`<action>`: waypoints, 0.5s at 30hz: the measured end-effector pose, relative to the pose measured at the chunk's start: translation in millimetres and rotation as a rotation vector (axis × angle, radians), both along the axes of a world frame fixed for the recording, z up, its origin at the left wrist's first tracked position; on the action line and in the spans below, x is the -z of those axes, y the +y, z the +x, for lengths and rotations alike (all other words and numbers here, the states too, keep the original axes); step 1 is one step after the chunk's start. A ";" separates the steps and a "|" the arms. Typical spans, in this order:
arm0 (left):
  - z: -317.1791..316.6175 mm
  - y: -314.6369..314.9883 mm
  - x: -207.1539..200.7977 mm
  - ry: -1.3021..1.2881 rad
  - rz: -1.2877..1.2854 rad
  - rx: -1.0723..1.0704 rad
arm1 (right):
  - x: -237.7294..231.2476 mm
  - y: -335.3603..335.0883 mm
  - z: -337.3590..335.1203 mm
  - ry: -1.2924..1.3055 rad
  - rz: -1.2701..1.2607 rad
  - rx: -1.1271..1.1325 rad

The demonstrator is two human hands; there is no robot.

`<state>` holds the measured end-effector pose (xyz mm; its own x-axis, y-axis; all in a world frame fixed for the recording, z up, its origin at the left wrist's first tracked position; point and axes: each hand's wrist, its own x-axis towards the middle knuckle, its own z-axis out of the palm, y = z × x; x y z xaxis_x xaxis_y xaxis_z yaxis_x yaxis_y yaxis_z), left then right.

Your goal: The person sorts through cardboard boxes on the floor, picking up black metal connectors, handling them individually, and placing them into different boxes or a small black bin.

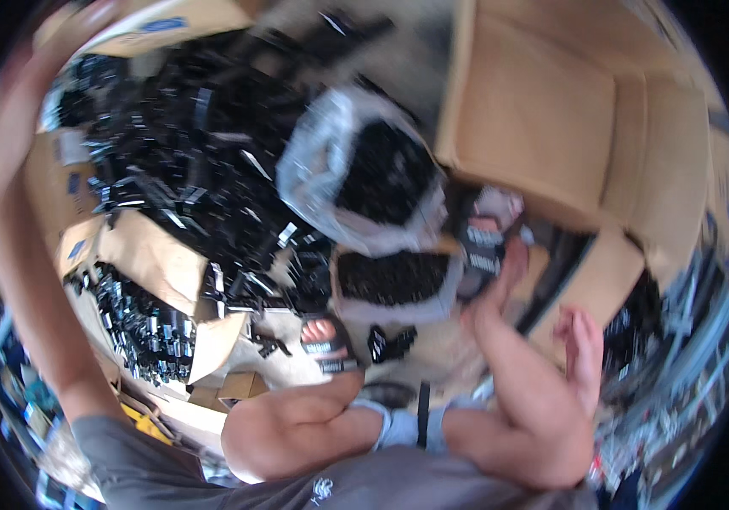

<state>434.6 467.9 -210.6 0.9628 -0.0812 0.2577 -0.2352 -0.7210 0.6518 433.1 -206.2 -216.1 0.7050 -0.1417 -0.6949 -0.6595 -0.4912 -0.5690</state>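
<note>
1 plastic bag [309, 174], 1 small container [394, 311]: black pieces [386, 174] inside.

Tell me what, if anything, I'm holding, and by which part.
The right hand looks empty; the left hand blurs at the picture's edge, so I can't tell.

This looks like a workshop, with a big pile of black parts [203, 153] among cardboard boxes [534, 110] on the floor [437, 350].
</note>
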 end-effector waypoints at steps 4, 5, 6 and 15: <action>-32.5 -138.5 -8.0 -0.113 0.163 0.138 | 8.5 -41.4 -8.5 0.046 0.086 -0.040; -58.2 -168.6 -4.1 -0.035 0.188 0.112 | 10.2 -47.0 -9.9 0.049 0.115 -0.046; -74.0 -199.0 22.6 0.044 0.182 0.106 | 12.1 -57.7 -18.9 0.052 0.110 -0.029; -198.9 -324.0 74.1 0.691 -0.195 0.708 | 37.1 -55.2 -17.5 0.076 0.278 -0.111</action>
<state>235.7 143.9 -284.7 0.6524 -0.7085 -0.2692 -0.0942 -0.4282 0.8988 415.6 -261.4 -253.2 0.6498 0.1361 -0.7479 -0.6566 -0.3952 -0.6424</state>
